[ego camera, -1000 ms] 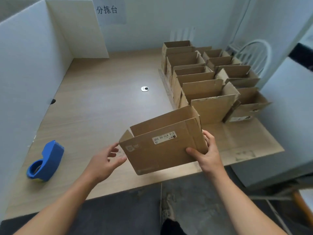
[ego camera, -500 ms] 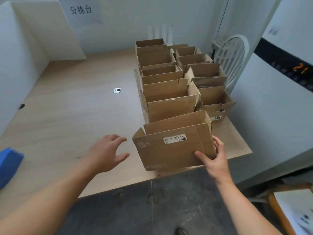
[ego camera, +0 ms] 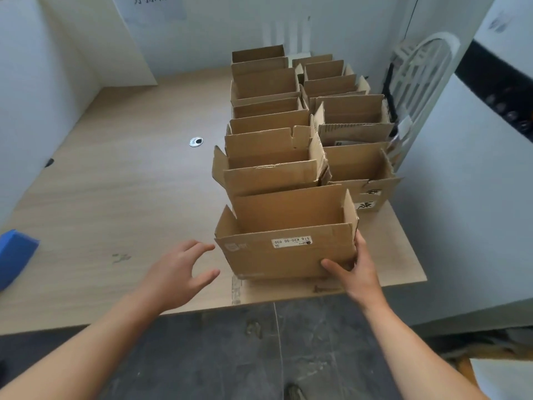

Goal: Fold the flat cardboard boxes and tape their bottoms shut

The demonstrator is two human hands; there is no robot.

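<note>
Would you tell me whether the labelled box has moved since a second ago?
Yes: the labelled box went forward, from over the near edge of the table up to the row of boxes.

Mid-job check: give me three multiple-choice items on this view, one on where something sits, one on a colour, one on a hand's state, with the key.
1. Where is the blue tape dispenser?
A. inside the nearest box
B. at the left edge of the table
C. in the right hand

2. What colour is the label on the nearest box?
A. red
B. green
C. white

3. What is the left hand doing?
A. hovering open beside the box
B. gripping the box
C. holding the tape dispenser

Key: 1 B, it lies on the table at the far left of the view; 2 C, it is a white strip with dark print; 3 A, its fingers are spread, clear of the box's left side.
</note>
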